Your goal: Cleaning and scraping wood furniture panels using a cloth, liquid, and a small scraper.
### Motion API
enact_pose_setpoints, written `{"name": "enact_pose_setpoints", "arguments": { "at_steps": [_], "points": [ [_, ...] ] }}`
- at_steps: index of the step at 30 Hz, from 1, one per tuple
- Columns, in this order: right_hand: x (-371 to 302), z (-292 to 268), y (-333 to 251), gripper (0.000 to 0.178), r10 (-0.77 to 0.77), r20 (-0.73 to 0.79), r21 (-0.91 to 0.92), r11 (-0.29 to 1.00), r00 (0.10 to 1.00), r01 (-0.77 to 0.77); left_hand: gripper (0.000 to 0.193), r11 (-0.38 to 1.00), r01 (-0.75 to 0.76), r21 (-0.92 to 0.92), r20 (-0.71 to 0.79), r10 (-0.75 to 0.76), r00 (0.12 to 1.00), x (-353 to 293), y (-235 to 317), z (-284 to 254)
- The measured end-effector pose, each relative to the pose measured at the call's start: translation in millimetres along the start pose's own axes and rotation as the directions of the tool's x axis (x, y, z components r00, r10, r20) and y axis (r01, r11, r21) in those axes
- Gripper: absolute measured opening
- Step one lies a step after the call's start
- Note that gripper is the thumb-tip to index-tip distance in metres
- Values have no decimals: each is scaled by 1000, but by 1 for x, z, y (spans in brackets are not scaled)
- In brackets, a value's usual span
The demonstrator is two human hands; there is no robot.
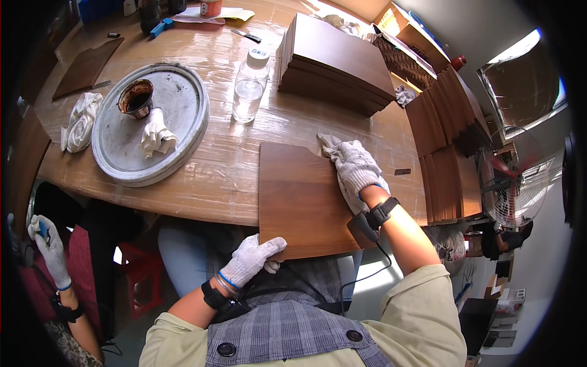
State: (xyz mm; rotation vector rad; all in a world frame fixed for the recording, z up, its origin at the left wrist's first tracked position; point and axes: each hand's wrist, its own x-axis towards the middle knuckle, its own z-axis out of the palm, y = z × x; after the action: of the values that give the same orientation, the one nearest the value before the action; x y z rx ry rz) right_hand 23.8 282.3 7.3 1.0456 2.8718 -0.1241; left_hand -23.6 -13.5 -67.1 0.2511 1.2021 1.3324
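The board (299, 199) lies on the tabletop (226, 177), its near edge overhanging. The left hand (251, 260) grips the near-left corner; the right hand (356, 165) has its fingers closed on a cloth (328, 144) along the right edge.

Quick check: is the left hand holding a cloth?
No, the left hand holds the brown board by its near left corner; the grey cloth is under the right hand.

Fisheye view from head height, downward and forward, close over the table (227, 177)
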Motion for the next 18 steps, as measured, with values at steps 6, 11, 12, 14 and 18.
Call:
{"name": "enact_pose_setpoints", "arguments": {
  "at_steps": [6,11,12,14,18],
  "points": [
    [6,4,-11,30,-109,21,-27,994,994,109,38,1000,-12,-11,-30,11,999,-4,-2,-3],
    [-1,10,24,28,103,-69,41,994,992,-100,36,1000,-11,-4,-16,11,1000,1,0,2],
    [-6,13,6,29,15,-45,38,999,999,-13,36,1000,-8,-1,-13,8,1000,1,0,2],
    [-46,-2,-73,32,-170,167,-49,982,971,180,36,999,-22,-29,-13,21,1000,0,-1,-3],
    [-65,-16,-73,34,-144,154,66,989,978,136,36,999,-14,-35,-21,13,1000,-2,-4,-4]
  ]
}}
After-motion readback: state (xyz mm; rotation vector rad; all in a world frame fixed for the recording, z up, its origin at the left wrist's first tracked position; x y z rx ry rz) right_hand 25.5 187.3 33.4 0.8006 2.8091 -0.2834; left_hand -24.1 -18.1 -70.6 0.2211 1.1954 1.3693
